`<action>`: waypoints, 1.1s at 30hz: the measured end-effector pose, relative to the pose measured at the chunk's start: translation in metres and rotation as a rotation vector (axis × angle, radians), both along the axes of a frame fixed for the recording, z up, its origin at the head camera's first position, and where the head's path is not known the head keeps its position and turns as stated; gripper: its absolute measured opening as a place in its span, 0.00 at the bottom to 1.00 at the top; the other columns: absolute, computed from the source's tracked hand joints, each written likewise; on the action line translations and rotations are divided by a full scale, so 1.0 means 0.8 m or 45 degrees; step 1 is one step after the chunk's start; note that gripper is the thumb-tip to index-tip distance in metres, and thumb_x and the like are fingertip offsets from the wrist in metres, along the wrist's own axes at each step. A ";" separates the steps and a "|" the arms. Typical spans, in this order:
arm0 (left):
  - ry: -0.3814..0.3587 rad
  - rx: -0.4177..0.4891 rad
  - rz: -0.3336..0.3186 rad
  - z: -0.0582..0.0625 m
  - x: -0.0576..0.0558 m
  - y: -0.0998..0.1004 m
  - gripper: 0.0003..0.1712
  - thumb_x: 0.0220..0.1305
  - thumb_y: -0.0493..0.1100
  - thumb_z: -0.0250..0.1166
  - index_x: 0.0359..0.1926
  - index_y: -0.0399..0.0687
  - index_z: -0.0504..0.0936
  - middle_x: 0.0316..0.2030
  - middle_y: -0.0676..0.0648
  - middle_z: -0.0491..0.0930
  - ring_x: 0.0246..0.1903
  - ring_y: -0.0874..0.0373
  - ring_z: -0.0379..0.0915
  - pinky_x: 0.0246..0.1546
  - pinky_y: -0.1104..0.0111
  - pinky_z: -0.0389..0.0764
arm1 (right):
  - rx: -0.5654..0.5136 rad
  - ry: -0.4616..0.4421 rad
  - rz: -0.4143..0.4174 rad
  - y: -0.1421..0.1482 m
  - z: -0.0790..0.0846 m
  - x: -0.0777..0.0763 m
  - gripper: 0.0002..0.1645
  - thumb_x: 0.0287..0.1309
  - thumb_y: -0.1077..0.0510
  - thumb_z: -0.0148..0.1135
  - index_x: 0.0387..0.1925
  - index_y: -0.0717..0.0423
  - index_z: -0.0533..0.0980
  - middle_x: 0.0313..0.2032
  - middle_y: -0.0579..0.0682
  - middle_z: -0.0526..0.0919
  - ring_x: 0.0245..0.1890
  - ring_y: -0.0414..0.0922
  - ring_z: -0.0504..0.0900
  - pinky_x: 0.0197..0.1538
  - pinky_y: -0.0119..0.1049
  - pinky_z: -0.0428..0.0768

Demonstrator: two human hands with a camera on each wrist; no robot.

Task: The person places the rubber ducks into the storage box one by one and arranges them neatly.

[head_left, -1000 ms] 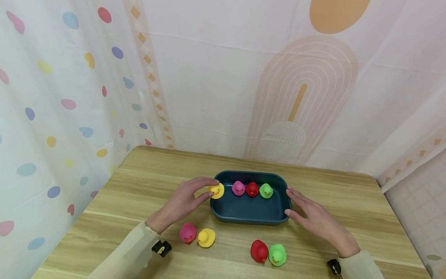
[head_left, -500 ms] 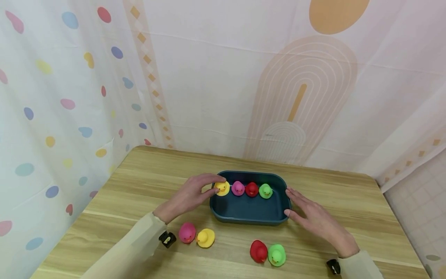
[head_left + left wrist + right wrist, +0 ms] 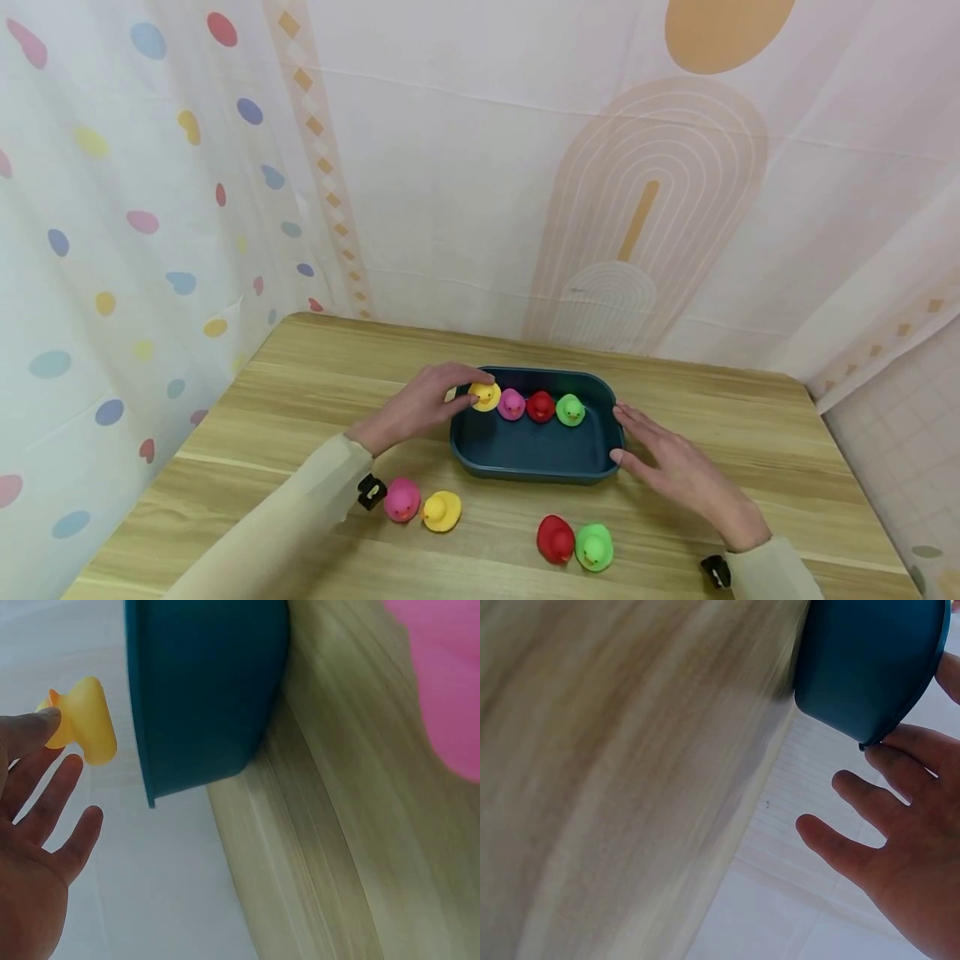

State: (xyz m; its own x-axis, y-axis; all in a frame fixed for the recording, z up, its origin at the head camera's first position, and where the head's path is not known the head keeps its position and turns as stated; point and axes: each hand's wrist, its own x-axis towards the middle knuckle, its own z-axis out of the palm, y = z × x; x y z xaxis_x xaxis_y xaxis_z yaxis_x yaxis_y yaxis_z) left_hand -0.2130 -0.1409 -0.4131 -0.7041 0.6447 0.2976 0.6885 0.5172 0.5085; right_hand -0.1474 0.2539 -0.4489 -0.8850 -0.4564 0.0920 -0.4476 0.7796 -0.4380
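My left hand [image 3: 420,408] pinches a yellow rubber duck [image 3: 486,397] between thumb and fingers, over the back left corner of a dark teal box [image 3: 536,454]. In the left wrist view this duck [image 3: 94,724] hangs past the box's rim, the other fingers spread. Inside the box, a pink duck [image 3: 512,406], a red duck [image 3: 541,407] and a green duck [image 3: 571,411] stand in a row beside it. At the box's right end is my right hand [image 3: 678,471], its fingers extended and fingertips at the rim, as the right wrist view shows too.
On the wooden table [image 3: 315,367], in front of the box, lie a pink duck [image 3: 402,501] and a yellow duck [image 3: 442,512] at left. Farther right sit a red duck [image 3: 556,541] and a green duck [image 3: 595,548]. A patterned curtain [image 3: 450,167] hangs behind the table.
The left hand has carried the yellow duck rightward and slightly back, from the box's left rim to beside the pink duck. The right hand has stayed at the box's right end.
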 end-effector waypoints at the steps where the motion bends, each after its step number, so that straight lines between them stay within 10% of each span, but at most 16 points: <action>1: 0.006 -0.007 -0.004 -0.001 -0.002 0.000 0.20 0.70 0.36 0.68 0.61 0.41 0.83 0.58 0.44 0.84 0.58 0.48 0.80 0.60 0.54 0.80 | 0.000 -0.001 0.000 0.000 0.000 0.000 0.41 0.76 0.40 0.55 0.77 0.61 0.62 0.77 0.59 0.62 0.74 0.62 0.64 0.69 0.63 0.68; 33: 0.146 -0.357 -0.103 -0.022 -0.038 0.010 0.17 0.70 0.35 0.69 0.58 0.43 0.85 0.54 0.46 0.85 0.56 0.49 0.80 0.63 0.54 0.77 | 0.016 -0.005 -0.008 0.000 -0.001 -0.002 0.42 0.76 0.38 0.55 0.77 0.60 0.62 0.77 0.59 0.62 0.75 0.61 0.64 0.70 0.62 0.68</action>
State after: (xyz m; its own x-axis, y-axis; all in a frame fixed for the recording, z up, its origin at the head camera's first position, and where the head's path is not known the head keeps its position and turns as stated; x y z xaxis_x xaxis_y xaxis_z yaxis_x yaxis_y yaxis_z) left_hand -0.2434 -0.1333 -0.4305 -0.6191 0.7657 0.1744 0.7778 0.5673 0.2703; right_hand -0.1486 0.2541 -0.4495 -0.8882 -0.4519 0.0825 -0.4408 0.7881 -0.4297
